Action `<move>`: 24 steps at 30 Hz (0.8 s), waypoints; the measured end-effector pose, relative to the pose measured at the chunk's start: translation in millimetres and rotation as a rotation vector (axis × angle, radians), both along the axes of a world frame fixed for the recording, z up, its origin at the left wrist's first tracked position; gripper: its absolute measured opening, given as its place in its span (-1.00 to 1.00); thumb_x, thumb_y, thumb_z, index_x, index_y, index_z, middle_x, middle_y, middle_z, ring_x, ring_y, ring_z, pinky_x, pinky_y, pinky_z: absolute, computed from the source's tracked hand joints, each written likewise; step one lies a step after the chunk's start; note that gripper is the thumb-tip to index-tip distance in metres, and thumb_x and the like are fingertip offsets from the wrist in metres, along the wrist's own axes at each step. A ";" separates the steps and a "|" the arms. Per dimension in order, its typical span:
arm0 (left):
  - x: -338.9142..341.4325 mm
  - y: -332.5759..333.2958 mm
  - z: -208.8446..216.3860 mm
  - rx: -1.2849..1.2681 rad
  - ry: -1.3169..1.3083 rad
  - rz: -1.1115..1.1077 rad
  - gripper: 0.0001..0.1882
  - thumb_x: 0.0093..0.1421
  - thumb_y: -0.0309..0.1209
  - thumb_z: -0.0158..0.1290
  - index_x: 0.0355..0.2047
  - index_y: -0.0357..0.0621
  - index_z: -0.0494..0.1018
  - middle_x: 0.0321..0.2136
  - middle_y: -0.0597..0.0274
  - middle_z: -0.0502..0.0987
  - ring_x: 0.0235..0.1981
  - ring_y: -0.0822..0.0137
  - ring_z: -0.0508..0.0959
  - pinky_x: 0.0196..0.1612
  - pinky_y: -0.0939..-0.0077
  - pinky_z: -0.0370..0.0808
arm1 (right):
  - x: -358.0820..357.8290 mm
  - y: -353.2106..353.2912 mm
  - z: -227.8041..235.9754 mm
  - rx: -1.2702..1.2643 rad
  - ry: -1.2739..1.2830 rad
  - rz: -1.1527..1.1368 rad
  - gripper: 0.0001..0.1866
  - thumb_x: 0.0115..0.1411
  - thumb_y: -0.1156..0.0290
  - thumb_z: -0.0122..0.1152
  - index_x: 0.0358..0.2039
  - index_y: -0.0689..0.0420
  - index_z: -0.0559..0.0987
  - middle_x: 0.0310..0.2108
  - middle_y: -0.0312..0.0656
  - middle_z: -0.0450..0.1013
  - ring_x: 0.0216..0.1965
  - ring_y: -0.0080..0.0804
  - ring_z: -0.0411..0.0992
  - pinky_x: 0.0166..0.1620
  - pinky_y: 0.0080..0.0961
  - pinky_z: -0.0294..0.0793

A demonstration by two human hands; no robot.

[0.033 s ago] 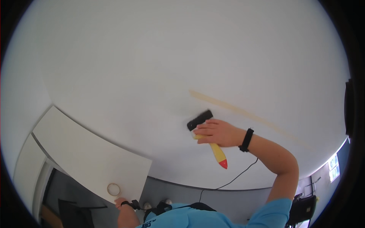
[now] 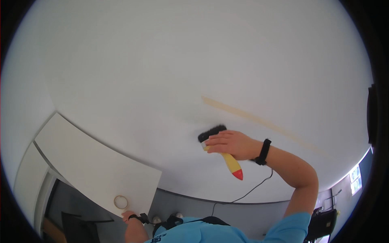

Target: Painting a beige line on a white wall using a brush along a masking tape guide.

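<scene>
My right hand (image 2: 237,144) is closed around a wide paintbrush (image 2: 232,165) with a yellow handle and a red tip. Its black bristles (image 2: 211,132) lie against the large white wall (image 2: 162,60), just below a strip of beige tape (image 2: 259,120). The brush slants, handle end toward the lower right. My left hand (image 2: 129,216) rests on the near edge of a white tabletop (image 2: 101,162), beside a roll of tape (image 2: 120,201). It looks to hold nothing, its small fingers lying on the edge.
A thin black cable (image 2: 249,191) hangs below my right wrist. Dark furniture (image 2: 79,229) stands under the tabletop at lower left. A black chair (image 2: 323,224) is at lower right, near a bright window (image 2: 355,179). Grey floor (image 2: 182,199) runs below the wall.
The brush head has shifted slightly downward along the wall and turned a little with my right hand. My left hand has stayed in place.
</scene>
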State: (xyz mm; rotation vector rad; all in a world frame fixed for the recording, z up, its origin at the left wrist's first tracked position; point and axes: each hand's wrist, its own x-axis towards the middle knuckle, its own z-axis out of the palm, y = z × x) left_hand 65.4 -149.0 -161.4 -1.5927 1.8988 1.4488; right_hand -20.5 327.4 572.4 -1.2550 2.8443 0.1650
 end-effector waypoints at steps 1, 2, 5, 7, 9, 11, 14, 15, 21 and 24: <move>15.2 -8.9 -0.4 0.114 0.168 -0.194 -0.34 0.33 0.08 -0.35 -0.02 -0.37 0.31 -0.01 -0.15 0.42 -0.03 -0.06 0.49 -0.02 0.00 0.44 | 8.4 -5.9 6.9 0.006 -0.001 -0.013 -0.67 0.22 0.43 0.06 0.01 -0.12 0.46 0.18 -0.33 0.29 0.17 -0.31 0.29 0.19 -0.34 0.27; 8.1 -7.3 0.2 -0.053 -0.014 0.015 -0.35 0.33 0.08 -0.35 -0.04 -0.36 0.31 -0.03 -0.16 0.42 -0.04 -0.06 0.49 -0.03 0.00 0.44 | 13.6 -24.1 19.9 -0.179 -0.179 -0.199 -0.66 0.25 0.41 0.05 0.05 -0.10 0.44 0.16 -0.31 0.32 0.13 -0.27 0.32 0.16 -0.33 0.31; -28.8 44.9 42.8 -0.328 -0.333 0.474 -0.36 0.33 0.08 -0.34 -0.08 -0.34 0.32 -0.06 -0.17 0.43 -0.06 -0.07 0.49 -0.05 -0.01 0.44 | 21.9 -30.2 30.1 -0.431 -0.280 -0.382 -0.62 0.28 0.37 0.08 0.11 0.05 0.39 0.04 -0.26 0.42 0.00 -0.28 0.41 0.04 -0.44 0.41; -24.6 31.4 31.2 -0.543 -0.442 0.431 -0.39 0.33 0.08 -0.35 -0.13 -0.30 0.34 -0.10 -0.15 0.44 -0.09 -0.09 0.50 -0.06 -0.01 0.44 | 14.4 -32.6 38.1 -0.832 -0.307 -0.396 -0.66 0.25 0.37 0.14 0.03 0.14 0.44 -0.15 -0.29 0.47 -0.16 -0.50 0.42 -0.08 -0.57 0.42; -33.8 42.3 64.8 -0.378 -0.455 0.396 -0.43 0.33 0.07 -0.33 -0.05 -0.15 0.39 -0.08 0.08 0.48 -0.03 0.10 0.48 -0.02 0.05 0.40 | 8.7 -26.3 55.2 -0.782 -0.189 -0.439 -0.75 0.25 0.40 0.13 -0.08 0.17 0.48 -0.35 -0.38 0.40 -0.35 -0.66 0.31 -0.27 -0.64 0.35; -34.8 52.9 111.3 -0.231 -0.475 0.363 -0.45 0.34 0.07 -0.31 0.04 0.00 0.44 -0.05 0.32 0.51 0.03 0.28 0.47 0.02 0.11 0.36 | 3.6 -16.7 68.4 -0.789 -0.168 -0.553 -0.75 0.24 0.40 0.13 -0.08 0.17 0.49 -0.36 -0.36 0.41 -0.35 -0.64 0.31 -0.28 -0.64 0.33; -28.5 53.0 103.6 -0.274 -0.372 0.300 -0.48 0.33 0.03 -0.28 0.01 -0.09 0.39 -0.05 0.19 0.49 -0.02 0.17 0.48 0.03 0.10 0.37 | -8.5 -18.5 92.6 -0.778 0.064 -0.551 -0.73 0.21 0.38 0.17 -0.09 0.18 0.50 -0.42 -0.33 0.39 -0.39 -0.61 0.31 -0.29 -0.62 0.33; -12.3 33.3 63.5 -0.332 -0.275 0.341 -0.46 0.33 0.05 -0.30 -0.07 -0.17 0.37 -0.08 0.04 0.47 -0.06 0.06 0.49 -0.02 0.07 0.40 | -19.3 -33.7 106.8 -0.788 0.050 -0.500 -0.73 0.21 0.38 0.17 -0.09 0.18 0.50 -0.42 -0.33 0.39 -0.39 -0.61 0.31 -0.29 -0.62 0.33; -7.5 2.7 3.5 -0.180 -0.263 0.494 -0.41 0.31 0.08 -0.30 -0.15 -0.27 0.36 -0.10 -0.11 0.46 -0.10 -0.05 0.51 -0.04 0.04 0.44 | -16.1 -31.3 197.0 -0.678 0.435 -0.439 -0.71 0.15 0.32 0.24 -0.14 0.16 0.53 -0.44 -0.33 0.43 -0.40 -0.61 0.34 -0.28 -0.61 0.35; -8.5 1.7 7.5 -0.203 -0.307 0.494 -0.40 0.30 0.09 -0.31 -0.14 -0.27 0.36 -0.08 -0.11 0.46 -0.09 -0.05 0.51 -0.03 0.03 0.43 | -1.5 -37.0 242.1 -0.738 0.754 -0.276 -0.68 0.18 0.30 0.25 -0.10 0.18 0.52 -0.34 -0.32 0.47 -0.29 -0.64 0.38 -0.18 -0.67 0.36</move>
